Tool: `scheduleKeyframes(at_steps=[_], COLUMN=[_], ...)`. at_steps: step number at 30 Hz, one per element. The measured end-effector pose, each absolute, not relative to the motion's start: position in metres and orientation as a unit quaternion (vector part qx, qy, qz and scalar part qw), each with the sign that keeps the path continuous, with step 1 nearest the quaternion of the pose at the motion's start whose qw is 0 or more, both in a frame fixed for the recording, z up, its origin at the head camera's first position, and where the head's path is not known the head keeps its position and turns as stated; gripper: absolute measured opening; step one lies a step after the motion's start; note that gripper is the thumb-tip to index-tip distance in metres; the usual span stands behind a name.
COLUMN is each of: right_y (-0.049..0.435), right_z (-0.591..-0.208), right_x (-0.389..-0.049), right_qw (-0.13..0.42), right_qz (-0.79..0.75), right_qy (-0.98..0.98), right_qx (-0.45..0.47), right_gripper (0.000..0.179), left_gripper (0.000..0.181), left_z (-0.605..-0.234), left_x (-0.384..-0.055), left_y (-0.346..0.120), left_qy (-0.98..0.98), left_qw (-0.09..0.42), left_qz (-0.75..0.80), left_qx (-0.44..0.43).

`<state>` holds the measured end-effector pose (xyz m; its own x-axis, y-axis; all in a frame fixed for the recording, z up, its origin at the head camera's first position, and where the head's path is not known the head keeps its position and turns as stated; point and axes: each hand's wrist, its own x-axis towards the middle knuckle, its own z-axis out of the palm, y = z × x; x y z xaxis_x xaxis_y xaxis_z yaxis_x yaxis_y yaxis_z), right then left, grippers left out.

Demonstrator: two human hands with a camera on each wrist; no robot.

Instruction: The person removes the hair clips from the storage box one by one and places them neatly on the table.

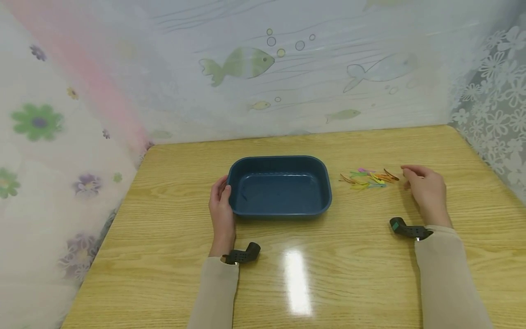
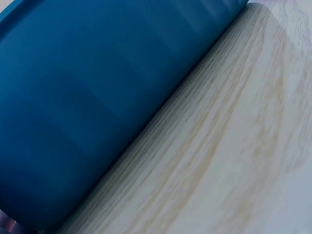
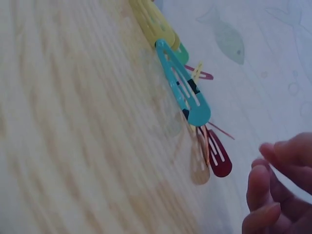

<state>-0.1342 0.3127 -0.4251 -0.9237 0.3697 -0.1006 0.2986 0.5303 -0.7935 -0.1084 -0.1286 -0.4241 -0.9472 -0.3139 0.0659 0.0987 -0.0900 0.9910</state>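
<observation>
A deep blue rectangular basin [image 1: 283,194] stands on the table, with nothing visible inside it. At its left end my left hand [image 1: 220,201] holds the side wall, thumb by the rim and fingers along the outside. In the left wrist view the basin's outer wall [image 2: 97,97] fills the upper left, and that hand is mostly hidden. Right of the basin lies a loose pile of colourful snap hair clips [image 1: 370,179]. My right hand [image 1: 425,187] hovers just right of them, fingers loosely bent. The right wrist view shows a turquoise hair clip [image 3: 183,87] and a dark red one [image 3: 220,155] near its fingertips.
The wood-grain table [image 1: 345,274] meets a wall covering [image 1: 308,100] with fish drawings at the back. A flowered covering [image 1: 78,160] borders the left side, and a lacy flowered one [image 1: 497,91] the right.
</observation>
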Motion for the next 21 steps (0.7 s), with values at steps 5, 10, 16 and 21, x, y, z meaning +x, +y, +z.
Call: scheduleKeyframes(at_steps=[5,10,16,21], right_y=[0.307,0.299,0.288,0.28], right_z=[-0.419,-0.413,-0.405,-0.398], right_x=[-0.132,-0.132,-0.135,-0.135], right_qw=[0.044,0.042,0.046,0.042], right_qz=[0.461,0.456,0.462,0.477], right_qy=[-0.875,-0.884,-0.883,-0.877], right_qx=[-0.139,-0.098,-0.067,-0.052], right_gripper=[0.052,0.053,0.05,0.05], left_gripper=[0.034,0.033,0.033,0.033], left_z=[-0.42,-0.421,-0.421,-0.42], left_x=[-0.107,-0.107,-0.107,-0.107], left_y=[-0.127,-0.127,-0.127,-0.127], left_qy=[-0.661,-0.659,-0.659,-0.66], left_qw=[0.141,0.142,0.143,0.143], left_qz=[-0.733,-0.735,-0.734,-0.733], left_qx=[0.082,0.079,0.078,0.083])
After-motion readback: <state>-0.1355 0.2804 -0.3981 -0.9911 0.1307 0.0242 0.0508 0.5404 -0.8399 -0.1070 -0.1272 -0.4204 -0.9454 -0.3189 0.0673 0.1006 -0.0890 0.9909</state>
